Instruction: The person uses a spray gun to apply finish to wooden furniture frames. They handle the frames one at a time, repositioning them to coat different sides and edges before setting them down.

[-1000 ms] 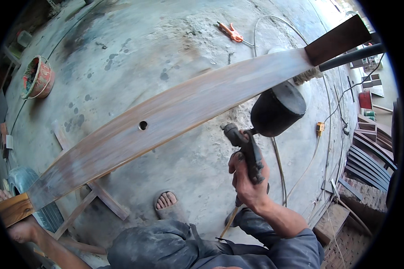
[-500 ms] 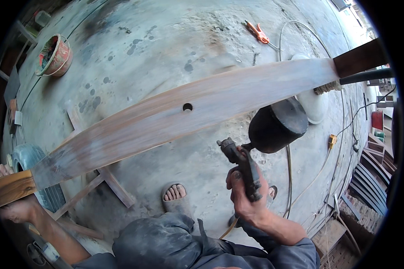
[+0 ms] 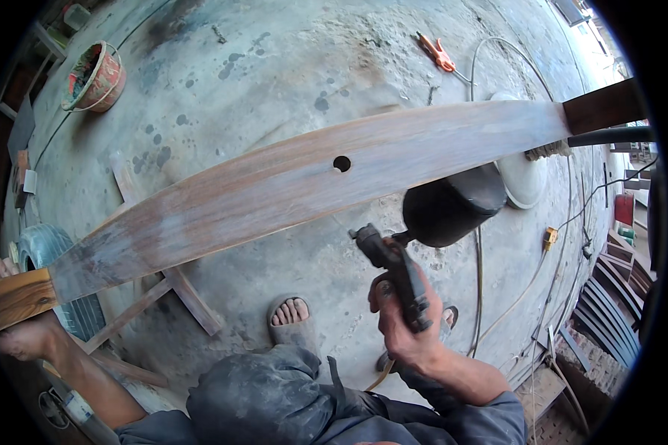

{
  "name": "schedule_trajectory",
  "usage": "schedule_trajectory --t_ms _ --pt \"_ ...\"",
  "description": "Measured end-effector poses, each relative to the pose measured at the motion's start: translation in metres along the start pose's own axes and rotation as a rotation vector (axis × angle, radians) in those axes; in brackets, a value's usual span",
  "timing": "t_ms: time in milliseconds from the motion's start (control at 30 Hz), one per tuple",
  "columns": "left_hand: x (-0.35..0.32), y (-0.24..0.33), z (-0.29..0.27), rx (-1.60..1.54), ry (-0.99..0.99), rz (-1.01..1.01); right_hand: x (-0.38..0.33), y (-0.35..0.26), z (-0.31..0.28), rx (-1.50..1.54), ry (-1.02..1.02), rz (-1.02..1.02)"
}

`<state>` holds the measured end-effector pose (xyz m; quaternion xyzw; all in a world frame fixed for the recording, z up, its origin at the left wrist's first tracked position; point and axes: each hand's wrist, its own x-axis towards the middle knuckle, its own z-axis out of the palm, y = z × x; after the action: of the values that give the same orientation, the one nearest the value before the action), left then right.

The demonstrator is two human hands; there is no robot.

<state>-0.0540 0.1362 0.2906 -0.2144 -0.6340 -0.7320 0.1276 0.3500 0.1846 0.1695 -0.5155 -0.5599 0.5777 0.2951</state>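
Observation:
A long curved wooden board (image 3: 274,185) with a small round hole runs across the view from lower left to upper right, its surface pale and coated. My left hand (image 3: 15,326) grips the bare wooden end of the board at the far left. My right hand (image 3: 404,326) is wrapped around the handle of a dark spray gun (image 3: 393,259), whose black cup (image 3: 453,204) hangs just below the board near its middle right. The board's far end rests on a dark bar (image 3: 608,136).
A concrete floor lies below, with my sandalled foot (image 3: 289,315) on it. A red bucket (image 3: 96,74) stands at the upper left, orange pliers (image 3: 438,53) and a white disc (image 3: 523,178) at the upper right. Hoses and stacked curved pieces (image 3: 608,311) lie on the right.
The board has shifted left in the view, so the hole now sits nearer the centre. The spray gun has moved along the board with my right hand; both grips are unchanged.

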Motion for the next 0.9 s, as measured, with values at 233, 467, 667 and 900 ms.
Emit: schedule_trajectory --t_ms 233,467,667,900 --pt "-0.006 0.004 0.009 0.053 0.023 -0.036 -0.003 0.002 -0.002 0.027 0.071 0.072" --pt "-0.003 -0.002 0.004 0.049 -0.032 0.009 -0.013 0.005 0.019 -0.006 -0.079 -0.004" --pt "-0.001 -0.002 0.005 0.026 -0.052 0.030 -0.012 0.003 0.026 -0.001 -0.195 0.000" --pt "0.009 -0.011 -0.011 0.042 -0.068 0.058 -0.013 0.005 0.011 -0.070 -0.074 0.005"
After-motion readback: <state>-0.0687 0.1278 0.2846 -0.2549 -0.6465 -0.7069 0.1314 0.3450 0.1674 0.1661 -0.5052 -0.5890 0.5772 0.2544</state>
